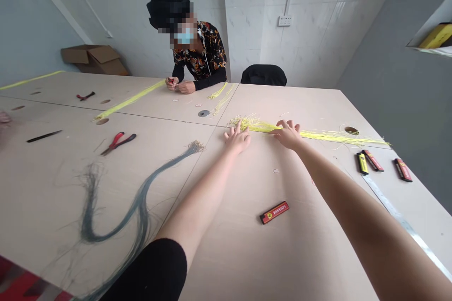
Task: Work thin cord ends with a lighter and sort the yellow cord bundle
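Note:
A long bundle of thin yellow cords [328, 136] lies across the table, with a tangled, knotted end on its left. My left hand [239, 140] reaches to that tangled end, fingers spread and fingertips touching its near edge. Farther right, my right hand [288, 136] rests on the bundle with its fingers apart and bent downward; the palm side is hidden. Neither hand shows a closed grip. Left of my left forearm, a bundle of blue-grey strands [141, 193] curves over the table, its tip [196, 146] frayed and tan.
A red lighter [274, 212] lies between my forearms; several more, one yellow [362, 163], lie right beside a metal ruler [402, 221]. Red-handled pliers [118, 142] and a black tweezers-like tool [44, 136] are left. Across the table [310, 103] a co-worker [201, 56] holds something small and red.

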### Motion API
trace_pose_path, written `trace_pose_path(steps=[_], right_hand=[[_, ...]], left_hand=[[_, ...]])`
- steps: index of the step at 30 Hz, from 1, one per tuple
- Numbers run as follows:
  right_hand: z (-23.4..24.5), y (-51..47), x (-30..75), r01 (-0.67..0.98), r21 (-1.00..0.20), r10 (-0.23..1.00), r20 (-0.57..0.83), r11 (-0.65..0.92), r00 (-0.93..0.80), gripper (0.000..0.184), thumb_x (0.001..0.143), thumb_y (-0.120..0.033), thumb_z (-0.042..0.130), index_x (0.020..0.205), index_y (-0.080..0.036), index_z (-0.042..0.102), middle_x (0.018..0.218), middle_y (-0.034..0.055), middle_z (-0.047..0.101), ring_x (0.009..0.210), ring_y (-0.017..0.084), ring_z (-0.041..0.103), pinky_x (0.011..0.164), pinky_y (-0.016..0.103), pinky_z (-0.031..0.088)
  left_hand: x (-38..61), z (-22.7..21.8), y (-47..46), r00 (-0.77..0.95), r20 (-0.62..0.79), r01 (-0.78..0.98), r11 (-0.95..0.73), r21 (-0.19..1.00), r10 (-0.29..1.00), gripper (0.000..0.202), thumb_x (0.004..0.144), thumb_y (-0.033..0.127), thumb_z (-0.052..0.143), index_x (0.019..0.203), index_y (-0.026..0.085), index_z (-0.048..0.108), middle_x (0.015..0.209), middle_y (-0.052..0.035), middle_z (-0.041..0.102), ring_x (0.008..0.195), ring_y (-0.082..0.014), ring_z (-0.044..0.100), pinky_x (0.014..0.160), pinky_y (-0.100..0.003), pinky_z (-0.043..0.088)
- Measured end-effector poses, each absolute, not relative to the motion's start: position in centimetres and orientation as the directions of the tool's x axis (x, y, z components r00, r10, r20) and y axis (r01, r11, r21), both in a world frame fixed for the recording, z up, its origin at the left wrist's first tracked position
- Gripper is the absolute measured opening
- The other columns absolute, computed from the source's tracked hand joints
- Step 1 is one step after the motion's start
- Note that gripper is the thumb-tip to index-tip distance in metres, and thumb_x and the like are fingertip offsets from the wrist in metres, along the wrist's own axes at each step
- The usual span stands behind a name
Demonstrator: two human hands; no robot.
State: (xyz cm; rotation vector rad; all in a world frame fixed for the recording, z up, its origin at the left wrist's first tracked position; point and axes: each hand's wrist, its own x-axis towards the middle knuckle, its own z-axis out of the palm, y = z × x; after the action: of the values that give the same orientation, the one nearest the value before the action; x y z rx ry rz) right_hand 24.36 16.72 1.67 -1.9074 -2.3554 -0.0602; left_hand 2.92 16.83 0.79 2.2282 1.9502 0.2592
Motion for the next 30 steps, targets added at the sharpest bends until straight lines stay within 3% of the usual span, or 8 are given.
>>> trace_pose_path(steps=[6, 11, 20, 30], right_hand=[[1.7, 18.0, 26.3, 0.935, -0.131, 0.94, 0.141, 0.33, -0.312, 0.024, 0.09, -0.035, 0.052, 0.087, -0.03, 0.076, 0.119, 0.0094, 0.052, 0.113, 0.036, 0.035, 0.089, 0.053, 0.032], [1.3, 18.5, 27.5, 0.924, -0.155, 0.935, 0.125, 0.35, -0.333, 0.022, 0.088, -0.039, 0.054, 0.086, -0.031, 0.074, 0.117, 0.0096, 0.05, 0.113, 0.036, 0.036, 0.09, 0.054, 0.033], [1.1, 18.4, 29.2, 0.908, -0.066, 0.909, 0.09, 0.413, -0.407, 0.031, 0.091, -0.041, 0.041, 0.089, -0.03, 0.07, 0.121, 0.0103, 0.048, 0.111, 0.035, 0.039, 0.089, 0.056, 0.036], [1.4, 16.7, 32.3, 0.934, -0.043, 0.934, 0.072, 0.354, -0.35, 0.03, 0.09, -0.038, 0.04, 0.09, -0.028, 0.068, 0.121, 0.0117, 0.047, 0.109, 0.034, 0.041, 0.088, 0.056, 0.038]], left_hand=[[3.0, 1.2, 16.6, 0.131, -0.007, 0.963, -0.126, 0.239, 0.991, 0.056, 0.09, 0.034, 0.025, 0.143, 0.037, 0.041, 0.161, 0.0053, 0.014, 0.139, -0.0306, 0.028, 0.108, -0.054, 0.03], [3.0, 1.1, 16.8, 0.127, -0.025, 0.964, -0.117, 0.24, 0.992, 0.056, 0.09, 0.035, 0.025, 0.144, 0.036, 0.04, 0.162, 0.0048, 0.012, 0.14, -0.031, 0.026, 0.11, -0.055, 0.027], [3.1, 1.1, 16.9, 0.132, -0.045, 0.972, -0.12, 0.201, 0.99, 0.057, 0.09, 0.035, 0.025, 0.146, 0.034, 0.035, 0.161, 0.0007, 0.014, 0.142, -0.0317, 0.023, 0.11, -0.056, 0.027], [3.2, 1.3, 16.7, 0.127, -0.047, 0.969, -0.114, 0.219, 0.991, 0.058, 0.09, 0.035, 0.024, 0.147, 0.032, 0.035, 0.161, -0.0019, 0.016, 0.143, -0.0307, 0.024, 0.111, -0.056, 0.025]])
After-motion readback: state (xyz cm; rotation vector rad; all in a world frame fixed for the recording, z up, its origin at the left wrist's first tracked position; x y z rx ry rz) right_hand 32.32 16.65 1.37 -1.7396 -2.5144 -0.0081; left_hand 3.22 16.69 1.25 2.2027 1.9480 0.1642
